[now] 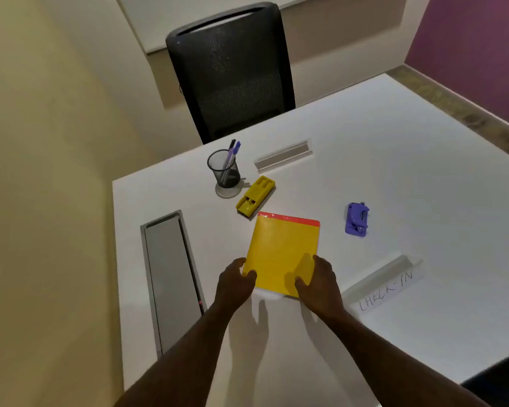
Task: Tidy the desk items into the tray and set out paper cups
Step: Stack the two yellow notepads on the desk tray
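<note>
A yellow notepad with a red strip along its far edge lies near the middle of the white desk. My left hand grips its near left corner and my right hand grips its near right corner. Beyond it lies a yellow stapler-like tool. A black mesh pen cup with several pens stands further back. A purple hole punch sits to the right. No tray or paper cups are in view.
A grey cable-slot cover runs along the desk's left side. A clear sign holder with a paper reading "CHECK-IN" lies at the right, another holder at the back. A black mesh chair stands behind the desk.
</note>
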`<state>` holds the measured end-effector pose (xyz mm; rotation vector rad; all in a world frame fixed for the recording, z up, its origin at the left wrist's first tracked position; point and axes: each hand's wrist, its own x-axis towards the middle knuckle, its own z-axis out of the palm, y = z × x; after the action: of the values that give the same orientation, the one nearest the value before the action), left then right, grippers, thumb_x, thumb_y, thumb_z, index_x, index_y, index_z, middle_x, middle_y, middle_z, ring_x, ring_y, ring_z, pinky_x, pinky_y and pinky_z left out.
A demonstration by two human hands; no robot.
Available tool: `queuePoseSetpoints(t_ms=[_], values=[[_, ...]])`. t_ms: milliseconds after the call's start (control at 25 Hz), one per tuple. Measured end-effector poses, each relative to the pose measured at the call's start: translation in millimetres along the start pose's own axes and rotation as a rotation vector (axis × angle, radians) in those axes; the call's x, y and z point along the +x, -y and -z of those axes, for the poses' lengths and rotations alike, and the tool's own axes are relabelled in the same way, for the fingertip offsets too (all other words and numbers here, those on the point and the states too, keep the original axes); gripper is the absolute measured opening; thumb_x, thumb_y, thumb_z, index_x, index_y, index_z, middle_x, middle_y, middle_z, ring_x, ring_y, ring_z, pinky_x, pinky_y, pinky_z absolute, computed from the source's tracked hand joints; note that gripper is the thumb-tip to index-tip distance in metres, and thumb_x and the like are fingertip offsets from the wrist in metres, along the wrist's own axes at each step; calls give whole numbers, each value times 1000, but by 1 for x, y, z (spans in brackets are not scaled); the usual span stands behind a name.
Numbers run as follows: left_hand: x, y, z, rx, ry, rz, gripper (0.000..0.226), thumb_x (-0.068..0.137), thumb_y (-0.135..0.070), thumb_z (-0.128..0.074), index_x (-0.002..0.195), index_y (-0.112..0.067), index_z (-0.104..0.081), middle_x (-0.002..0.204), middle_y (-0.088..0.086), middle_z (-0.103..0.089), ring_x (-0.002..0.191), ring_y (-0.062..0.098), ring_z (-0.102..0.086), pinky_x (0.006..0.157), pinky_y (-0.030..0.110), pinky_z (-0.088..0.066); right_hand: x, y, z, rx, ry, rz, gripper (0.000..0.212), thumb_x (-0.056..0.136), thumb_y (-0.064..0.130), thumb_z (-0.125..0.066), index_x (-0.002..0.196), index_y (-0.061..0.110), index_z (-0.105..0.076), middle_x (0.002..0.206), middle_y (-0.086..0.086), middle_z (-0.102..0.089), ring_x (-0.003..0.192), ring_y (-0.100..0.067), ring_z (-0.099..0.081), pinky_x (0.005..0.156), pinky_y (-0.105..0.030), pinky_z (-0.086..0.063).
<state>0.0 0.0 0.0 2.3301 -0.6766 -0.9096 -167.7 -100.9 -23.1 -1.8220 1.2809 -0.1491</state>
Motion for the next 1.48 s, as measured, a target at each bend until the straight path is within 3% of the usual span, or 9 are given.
queuePoseSetpoints(t_ms=[240,480,720,920,1000,1120,1280,1400,1480], values=[[36,3,-10,29,48,108,61,92,-27,-57,147,-11,-36,152,14,-42,137,30,-43,108,40,-39,26,-4,-8,76,-22,-140,68,84,26,-69,139,6,-33,136,-18,-45,120,-34,-48,93,-42,-47],[54,1,-18,5,-9,91,43,91,-24,-58,129,-5,-54,114,14,-63,109,31,-61,88,38,-49,54,-5,1,178,-78,-304,61,85,24,-68,136,4,-40,127,-19,-56,113,-34,-55,91,-43,-47],[58,-3,-20,11,-45,99,42,91,-20,-59,130,-5,-58,113,17,-64,101,28,-63,79,30,-45,70,0,6,185,-12,-373,13,91,24,-61,96,12,-57,106,-15,-65,74,-16,-53,67,-31,-44],[42,-6,-10,-203,-39,210,21,89,-9,-55,107,-9,-65,101,8,-65,84,18,-58,74,31,-49,55,-6,11,263,-80,-261,19,88,21,-64,104,12,-60,124,-10,-53,110,-25,-50,93,-40,-43],[31,-6,-3,-310,-29,246,12,86,-12,-57,96,-14,-64,103,10,-64,91,24,-59,82,39,-51,45,-5,21,440,-41,-283,12,91,20,-60,103,15,-59,113,-12,-62,92,-21,-57,80,-37,-48],[9,-4,8,-427,17,228,4,78,-18,-54,77,-15,-56,85,8,-59,81,23,-53,74,36,-42,33,5,32,482,6,-203,3,96,24,-53,95,21,-52,90,-4,-61,74,-19,-54,62,-31,-46],[-15,3,32,-580,-64,254,16,87,-5,-51,79,-18,-56,82,3,-59,76,19,-54,69,32,-45,27,34,32,515,93,-51,6,97,24,-52,100,25,-47,95,2,-59,79,-17,-55,61,-29,-45],[-35,17,58,-618,-236,263,14,87,-7,-56,94,-19,-53,92,6,-60,81,23,-57,70,36,-48,24,62,12,561,174,78,39,94,17,-57,125,30,-37,117,6,-51,94,-7,-55,68,-22,-49],[-47,32,75,-618,-307,281,33,88,-8,-58,115,-22,-45,97,1,-60,82,21,-59,66,31,-48,21,78,-13,489,242,100,57,92,17,-60,137,34,-30,123,8,-47,95,-2,-52,73,-22,-47]])
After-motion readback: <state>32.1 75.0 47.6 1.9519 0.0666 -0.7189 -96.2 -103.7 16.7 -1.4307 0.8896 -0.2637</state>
